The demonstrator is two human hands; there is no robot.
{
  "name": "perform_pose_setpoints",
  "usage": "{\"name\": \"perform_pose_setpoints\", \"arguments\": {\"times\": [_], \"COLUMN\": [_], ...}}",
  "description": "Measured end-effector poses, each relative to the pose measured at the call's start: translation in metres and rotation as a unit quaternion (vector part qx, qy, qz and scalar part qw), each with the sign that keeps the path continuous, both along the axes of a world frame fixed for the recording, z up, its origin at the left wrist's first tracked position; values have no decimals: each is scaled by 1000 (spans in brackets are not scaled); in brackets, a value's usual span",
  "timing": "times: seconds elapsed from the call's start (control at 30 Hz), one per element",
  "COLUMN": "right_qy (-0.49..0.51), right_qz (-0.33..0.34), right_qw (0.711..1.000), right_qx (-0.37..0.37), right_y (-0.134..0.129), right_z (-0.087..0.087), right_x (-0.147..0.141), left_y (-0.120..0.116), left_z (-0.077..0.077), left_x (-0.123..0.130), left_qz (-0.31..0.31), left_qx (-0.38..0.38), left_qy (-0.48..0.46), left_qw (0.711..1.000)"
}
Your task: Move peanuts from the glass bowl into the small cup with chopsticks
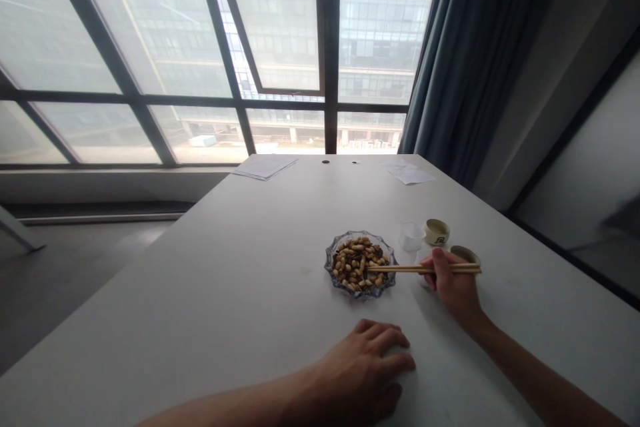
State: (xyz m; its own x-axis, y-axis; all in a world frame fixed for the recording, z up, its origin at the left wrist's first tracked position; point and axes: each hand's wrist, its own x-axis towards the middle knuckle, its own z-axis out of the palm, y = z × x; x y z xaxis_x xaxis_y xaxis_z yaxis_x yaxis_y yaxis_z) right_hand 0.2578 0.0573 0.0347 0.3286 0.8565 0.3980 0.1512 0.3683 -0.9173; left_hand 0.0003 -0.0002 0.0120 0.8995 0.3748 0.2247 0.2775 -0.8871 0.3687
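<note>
Chopsticks (415, 269) lie nearly level at the right of centre in the frame, tips among the peanuts (356, 257) in the glass bowl (389, 285). The right hand (456, 290) is closed around them well behind the tips; whether the tips pinch a nut cannot be told. For good control, keep the rear ends steady, part the tips only slightly wider than one shell, and close on its middle. Choose a nut lying on top, since the dark pieces among the shells could foul the pinch. Lift clear of the scalloped rim before moving sideways.

Left hand (364, 363), at lower centre, rests on the table (240, 287) with fingers loosely bent and apart; nothing is visible in its hold.

Right of the bowl stand a clear plastic cup (411, 237) and a pale cup with a dark mark (437, 232). A second round cup (466, 254) sits just beyond the right hand, partly hidden by it; these crowd that side and could be knocked. Papers (265, 166) lie at the table's far end, out of the way.
</note>
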Motion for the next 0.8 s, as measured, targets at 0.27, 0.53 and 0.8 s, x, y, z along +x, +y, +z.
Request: {"name": "perform_pose_setpoints", "arguments": {"times": [0.27,0.53,0.8], "right_qy": [49,83,130], "right_qz": [-15,-6,5], "right_qw": [998,996,990], "right_qx": [-22,-44,-51], "right_y": [6,4,8], "right_z": [-8,-13,-19], "right_x": [2,3,5], "left_y": [0,0,0], "left_z": [0,2,-1], "left_x": [-1,0,0], "left_qz": [1,2,3], "left_qx": [-3,-5,-10], "left_qy": [-2,5,-2], "left_qw": [1000,1000,1000]}}
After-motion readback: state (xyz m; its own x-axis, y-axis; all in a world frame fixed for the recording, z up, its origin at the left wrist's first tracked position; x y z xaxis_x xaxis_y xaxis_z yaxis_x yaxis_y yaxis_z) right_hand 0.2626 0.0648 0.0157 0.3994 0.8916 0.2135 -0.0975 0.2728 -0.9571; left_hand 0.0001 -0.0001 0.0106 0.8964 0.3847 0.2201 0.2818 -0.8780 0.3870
